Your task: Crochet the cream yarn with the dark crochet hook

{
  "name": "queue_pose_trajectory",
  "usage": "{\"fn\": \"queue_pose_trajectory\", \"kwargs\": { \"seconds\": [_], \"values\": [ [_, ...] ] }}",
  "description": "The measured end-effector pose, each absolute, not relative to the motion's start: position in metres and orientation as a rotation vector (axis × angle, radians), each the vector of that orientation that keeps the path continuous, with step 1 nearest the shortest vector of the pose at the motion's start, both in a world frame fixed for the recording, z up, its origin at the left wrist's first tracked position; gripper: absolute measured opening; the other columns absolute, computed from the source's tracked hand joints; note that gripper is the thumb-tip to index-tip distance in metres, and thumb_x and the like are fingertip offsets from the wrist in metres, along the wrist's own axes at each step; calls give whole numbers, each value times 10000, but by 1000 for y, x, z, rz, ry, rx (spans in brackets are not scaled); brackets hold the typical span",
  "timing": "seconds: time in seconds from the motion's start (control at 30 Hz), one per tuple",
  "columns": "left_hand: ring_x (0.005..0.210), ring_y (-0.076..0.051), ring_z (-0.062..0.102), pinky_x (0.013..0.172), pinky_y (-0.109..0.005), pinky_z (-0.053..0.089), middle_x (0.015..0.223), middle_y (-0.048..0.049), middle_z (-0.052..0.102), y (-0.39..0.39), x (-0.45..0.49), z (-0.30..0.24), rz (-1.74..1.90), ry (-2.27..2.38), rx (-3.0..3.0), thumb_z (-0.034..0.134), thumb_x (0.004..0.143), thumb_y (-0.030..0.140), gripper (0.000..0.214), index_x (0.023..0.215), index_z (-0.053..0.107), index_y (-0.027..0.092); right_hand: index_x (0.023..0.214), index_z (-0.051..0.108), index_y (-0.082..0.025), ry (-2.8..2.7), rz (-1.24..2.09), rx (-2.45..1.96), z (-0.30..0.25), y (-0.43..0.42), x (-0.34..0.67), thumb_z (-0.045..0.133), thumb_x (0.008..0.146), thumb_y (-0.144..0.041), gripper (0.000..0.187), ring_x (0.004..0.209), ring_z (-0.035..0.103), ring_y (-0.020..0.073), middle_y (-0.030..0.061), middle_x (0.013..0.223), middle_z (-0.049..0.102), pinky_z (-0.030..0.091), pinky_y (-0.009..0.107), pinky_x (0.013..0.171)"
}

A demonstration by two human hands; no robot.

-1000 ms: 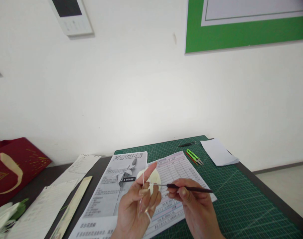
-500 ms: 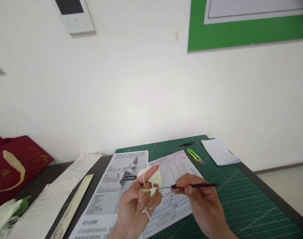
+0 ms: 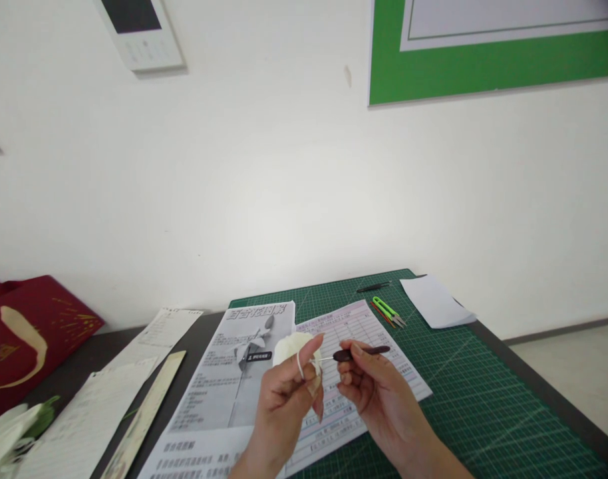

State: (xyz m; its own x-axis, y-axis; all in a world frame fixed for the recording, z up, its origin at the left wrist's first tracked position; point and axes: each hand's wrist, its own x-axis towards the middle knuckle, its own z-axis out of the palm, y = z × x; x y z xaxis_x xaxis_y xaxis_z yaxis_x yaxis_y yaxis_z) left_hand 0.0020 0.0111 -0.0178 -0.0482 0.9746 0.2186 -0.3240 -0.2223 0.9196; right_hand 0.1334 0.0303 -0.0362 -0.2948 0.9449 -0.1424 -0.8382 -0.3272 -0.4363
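My right hand [image 3: 371,376] is closed around the dark handle of a crochet hook [image 3: 362,353], whose thin metal shaft points left. The hook's tip meets the fingers of my left hand [image 3: 294,386], where my thumb and fingers pinch a small piece of white crochet work, mostly hidden now. White yarn [image 3: 299,366] loops over my raised left index finger. Behind that hand sits a round white ball of yarn [image 3: 290,344], partly covered. Under both hands lie a printed chart sheet [image 3: 354,326] and a printed page with a flower picture [image 3: 211,379].
A green cutting mat [image 3: 483,392] covers the table's right part. On it are green thread snips [image 3: 388,311], black tweezers [image 3: 374,287] and white paper [image 3: 436,303]. To the left are handwritten sheets [image 3: 99,399], a ruler-like strip [image 3: 147,416], a red bag [image 3: 39,339] and white-green crocheted pieces [image 3: 14,426].
My left hand has turned, so the white work is now mostly hidden. The hook and my right hand have moved left and slightly up, with the handle tilting up at its right end.
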Motion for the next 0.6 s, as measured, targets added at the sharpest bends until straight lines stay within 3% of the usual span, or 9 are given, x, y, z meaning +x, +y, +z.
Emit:
{"fn": "queue_pose_trajectory", "kwargs": {
  "seconds": [0.17,0.27,0.43,0.6],
  "values": [
    [428,-89,433,448,-220,362,475,41,465,10,6,-20,1561,996,1273,655,727,182,320,1028,711,274,828,723,-133,-542,1619,-564,-34,24,132,732,728,-241,147,531,679,113,52,634,744,580,186,554],
    [451,-90,438,485,-222,364,478,41,490,10,9,-20,1562,1043,1206,666,715,169,365,1068,691,258,879,727,-194,-869,1263,-670,-37,16,131,664,784,-182,114,653,709,157,59,771,763,592,241,627],
    [477,-62,441,521,-176,380,518,44,519,13,8,-14,1482,785,636,652,704,136,419,1115,655,218,1180,594,-210,-1622,420,-515,-42,12,135,525,768,7,471,883,671,232,124,1003,714,574,352,726],
    [555,-95,549,609,-192,471,480,30,530,16,-5,-13,1334,496,281,585,670,49,484,1141,628,150,1289,482,-155,-1829,202,-415,-36,16,139,445,833,-66,466,951,650,251,175,1049,685,570,380,733]
  ]
}}
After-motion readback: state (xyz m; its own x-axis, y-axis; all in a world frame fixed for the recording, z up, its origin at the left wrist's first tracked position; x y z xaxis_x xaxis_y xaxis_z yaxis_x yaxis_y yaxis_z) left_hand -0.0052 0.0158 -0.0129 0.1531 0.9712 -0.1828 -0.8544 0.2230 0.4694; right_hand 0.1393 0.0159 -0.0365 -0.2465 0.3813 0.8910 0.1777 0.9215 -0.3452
